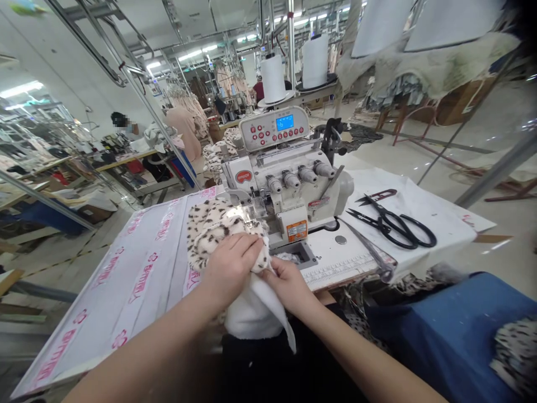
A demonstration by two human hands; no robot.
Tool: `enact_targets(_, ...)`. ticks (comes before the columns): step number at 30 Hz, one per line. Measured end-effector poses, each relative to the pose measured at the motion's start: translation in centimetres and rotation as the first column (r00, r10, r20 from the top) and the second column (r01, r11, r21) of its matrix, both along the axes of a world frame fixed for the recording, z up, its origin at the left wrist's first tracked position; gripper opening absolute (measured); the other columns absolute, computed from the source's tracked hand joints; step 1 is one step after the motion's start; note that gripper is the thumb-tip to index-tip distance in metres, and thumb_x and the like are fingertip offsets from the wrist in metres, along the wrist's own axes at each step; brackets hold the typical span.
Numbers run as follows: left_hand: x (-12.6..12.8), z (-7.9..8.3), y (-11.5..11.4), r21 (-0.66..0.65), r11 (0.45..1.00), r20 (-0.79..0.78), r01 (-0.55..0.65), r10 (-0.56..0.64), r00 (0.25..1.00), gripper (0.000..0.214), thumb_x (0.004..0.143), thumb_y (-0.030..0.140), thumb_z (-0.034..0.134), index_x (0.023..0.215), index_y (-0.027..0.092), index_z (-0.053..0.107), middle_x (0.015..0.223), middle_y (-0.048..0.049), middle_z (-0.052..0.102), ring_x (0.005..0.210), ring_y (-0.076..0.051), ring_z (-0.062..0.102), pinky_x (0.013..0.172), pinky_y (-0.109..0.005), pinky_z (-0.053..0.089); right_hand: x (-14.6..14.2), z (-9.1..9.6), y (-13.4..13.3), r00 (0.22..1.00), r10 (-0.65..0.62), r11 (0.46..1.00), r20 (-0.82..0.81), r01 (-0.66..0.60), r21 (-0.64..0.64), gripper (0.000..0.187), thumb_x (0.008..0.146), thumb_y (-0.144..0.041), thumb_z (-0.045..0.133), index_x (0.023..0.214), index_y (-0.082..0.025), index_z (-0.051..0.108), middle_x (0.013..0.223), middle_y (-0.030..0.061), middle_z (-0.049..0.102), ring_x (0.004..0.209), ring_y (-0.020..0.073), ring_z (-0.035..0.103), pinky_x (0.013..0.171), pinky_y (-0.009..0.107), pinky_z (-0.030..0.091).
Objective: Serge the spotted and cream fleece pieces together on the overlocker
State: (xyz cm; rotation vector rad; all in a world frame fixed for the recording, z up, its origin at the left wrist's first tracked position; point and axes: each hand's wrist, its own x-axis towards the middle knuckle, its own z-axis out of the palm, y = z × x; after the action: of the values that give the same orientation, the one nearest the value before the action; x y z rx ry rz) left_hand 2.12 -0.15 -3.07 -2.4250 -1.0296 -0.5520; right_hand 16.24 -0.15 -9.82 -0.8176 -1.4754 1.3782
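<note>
A white fleecy fabric with dark spots [212, 228] lies bunched at the needle area of a white overlock sewing machine [289, 184]. My left hand [235, 263] is closed over the fabric just in front of the presser foot, fingers bent together on it. At the fabric's right edge, my right hand [291, 284] pinches the cloth between thumb and fingers. Below both hands, a plain white part of the cloth [258, 308] hangs over the table edge toward my lap. The fingertips of my left hand partly hide the edge beneath them.
Black scissors [398, 224] and small thread snips [377, 196] lie right of the machine. A control panel [274, 129] with a lit screen tops it. White thread cones [272, 78] stand behind. Blue cloth [453, 330] is at lower right. People sit at stations farther back.
</note>
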Motion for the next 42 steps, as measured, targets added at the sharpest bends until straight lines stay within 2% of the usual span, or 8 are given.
enact_targets(5,-0.8,1.0,1.4,-0.038,0.999,-0.015,0.028,-0.029,0.999,0.024,0.079,0.009,0.047,0.1,0.009,0.057,0.094,-0.0104,0.057,0.089,-0.02,0.049,0.077,-0.036,0.045,-0.1,0.8,0.7,0.999,-0.015,1.0,0.044,0.014,0.019,0.012,0.078,-0.024,0.053,0.082,-0.016,0.062,0.079,0.0006,0.064,0.076,0.0183,0.056,0.069,0.027,0.041)
enact_targets(10,-0.3,2.0,0.4,-0.137,0.987,0.06,-0.085,0.093,0.994,0.03,0.074,0.011,0.051,0.104,0.012,0.057,0.094,-0.0098,0.052,0.089,-0.02,0.046,0.077,-0.036,0.044,0.3,0.9,0.1,0.997,0.003,1.0,0.083,-0.001,-0.019,0.013,0.079,-0.026,0.053,0.083,-0.016,0.062,0.078,0.0019,0.063,0.075,0.0186,0.056,0.068,0.027,0.041)
enact_targets(14,0.6,1.5,-0.5,-0.042,0.992,0.107,-0.119,0.123,0.987,0.021,0.076,0.01,0.051,0.096,0.01,0.059,0.089,-0.009,0.053,0.084,-0.019,0.046,0.074,-0.034,0.045,0.6,1.0,-0.6,0.996,0.018,1.0,0.084,-0.016,-0.019,0.013,0.08,-0.027,0.051,0.08,-0.016,0.06,0.075,0.0016,0.062,0.074,0.0181,0.054,0.067,0.027,0.041)
enact_targets(19,0.9,0.2,-1.2,0.063,0.991,-0.048,-0.118,0.121,0.992,0.025,0.08,0.006,0.044,0.102,0.001,0.056,0.089,-0.0122,0.055,0.082,-0.021,0.047,0.072,-0.034,0.046,0.6,0.8,-1.1,0.984,-0.019,0.999,0.175,0.012,0.041,0.017,0.083,-0.027,0.047,0.072,-0.016,0.055,0.069,0.0011,0.058,0.067,0.0164,0.051,0.062,0.026,0.038)
enact_targets(26,0.7,0.0,-0.7,0.106,0.99,-0.111,-0.091,0.103,0.989,0.025,0.082,0.005,0.042,0.103,-0.002,0.053,0.088,-0.0136,0.054,0.083,-0.021,0.046,0.07,-0.033,0.047,0.5,0.6,-0.4,0.98,-0.019,0.998,0.196,0.007,0.06,0.018,0.083,-0.027,0.046,0.071,-0.017,0.055,0.068,0.0007,0.057,0.067,0.0161,0.05,0.063,0.026,0.037)
enact_targets(31,0.2,0.4,0.5,0.075,0.995,-0.123,-0.071,0.08,0.989,0.021,0.084,0.009,0.043,0.1,0.003,0.055,0.083,-0.0099,0.053,0.078,-0.018,0.045,0.068,-0.031,0.046,0.2,1.0,0.4,0.966,-0.053,0.996,0.254,0.033,0.08,0.02,0.083,-0.028,0.047,0.066,-0.017,0.05,0.064,-0.0007,0.053,0.062,0.0146,0.047,0.058,0.025,0.035)
enact_targets(35,-0.2,0.7,1.0,0.034,0.999,-0.088,-0.031,0.034,0.996,0.019,0.085,0.009,0.041,0.095,0.005,0.057,0.081,-0.0087,0.053,0.076,-0.016,0.044,0.066,-0.029,0.045,0.1,1.2,0.7,0.959,-0.064,0.995,0.276,0.04,0.091,0.02,0.082,-0.026,0.048,0.065,-0.017,0.049,0.063,-0.0013,0.052,0.062,0.0139,0.047,0.058,0.024,0.034)
enact_targets(42,0.5,0.3,0.1,0.045,0.994,0.106,-0.102,0.097,0.99,0.015,0.078,0.005,0.047,0.088,0.008,0.059,0.086,-0.0088,0.055,0.083,-0.018,0.048,0.072,-0.031,0.046,0.2,1.2,0.2,0.959,-0.07,0.995,0.274,0.046,0.09,0.017,0.083,-0.027,0.046,0.072,-0.016,0.053,0.068,-0.0003,0.056,0.064,0.0144,0.049,0.059,0.024,0.035)
